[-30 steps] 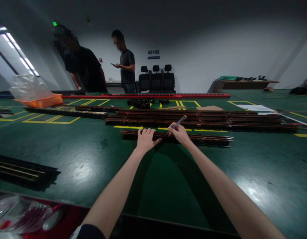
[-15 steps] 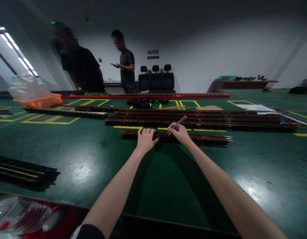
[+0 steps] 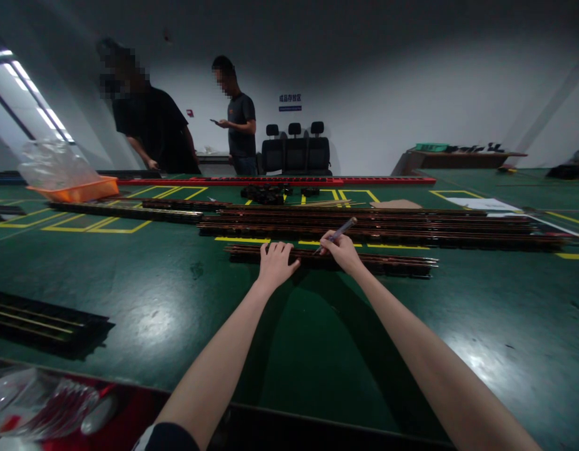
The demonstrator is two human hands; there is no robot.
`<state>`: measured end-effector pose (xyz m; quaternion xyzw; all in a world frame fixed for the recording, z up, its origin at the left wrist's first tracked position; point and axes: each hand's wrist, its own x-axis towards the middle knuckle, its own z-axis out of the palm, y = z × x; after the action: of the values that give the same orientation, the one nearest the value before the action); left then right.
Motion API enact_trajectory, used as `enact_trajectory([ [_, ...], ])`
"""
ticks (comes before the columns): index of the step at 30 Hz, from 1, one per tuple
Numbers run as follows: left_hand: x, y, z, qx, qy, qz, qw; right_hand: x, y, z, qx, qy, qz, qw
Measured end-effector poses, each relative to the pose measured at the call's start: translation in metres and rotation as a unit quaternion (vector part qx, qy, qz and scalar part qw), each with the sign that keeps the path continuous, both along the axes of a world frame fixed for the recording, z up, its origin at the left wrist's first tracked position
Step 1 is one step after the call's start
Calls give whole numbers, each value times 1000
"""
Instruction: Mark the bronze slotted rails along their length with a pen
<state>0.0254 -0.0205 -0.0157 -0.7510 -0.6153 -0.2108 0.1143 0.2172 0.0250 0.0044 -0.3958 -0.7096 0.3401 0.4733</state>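
My left hand (image 3: 276,264) lies over the left half of a long dark rail (image 3: 387,263) with copper-coloured edges. Its fingers curl over the far side and its thumb rests along the near side, gripping the rail against the table. Between thumb and fingers my right hand (image 3: 340,252) pinches a pen (image 3: 342,229), tilted with its upper end to the right. The pen's tip points down at the rail, just right of my left thumb; whether it touches cannot be made out. Behind both hands lies a wide row of similar long rails (image 3: 387,228).
On the green table (image 3: 153,269), an orange tray (image 3: 73,189) with clear plastic bags stands far left. Another dark rail (image 3: 45,322) lies near left. Black parts (image 3: 265,193), cardboard (image 3: 396,204) and paper (image 3: 481,203) lie farther back. Two people stand beyond the table.
My right hand and the pen have shifted very slightly to the right. My left hand keeps its place on the rail. The view has moved a little.
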Motion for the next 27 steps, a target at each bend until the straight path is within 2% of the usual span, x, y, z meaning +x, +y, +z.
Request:
enact_trajectory([
  [7,0,1,-1,4,0,1,1000,1,7,-4,-11,27,-3,1000],
  [27,-1,1,-1,0,6,-3,1000,2,-1,0,-8,17,5,1000],
])
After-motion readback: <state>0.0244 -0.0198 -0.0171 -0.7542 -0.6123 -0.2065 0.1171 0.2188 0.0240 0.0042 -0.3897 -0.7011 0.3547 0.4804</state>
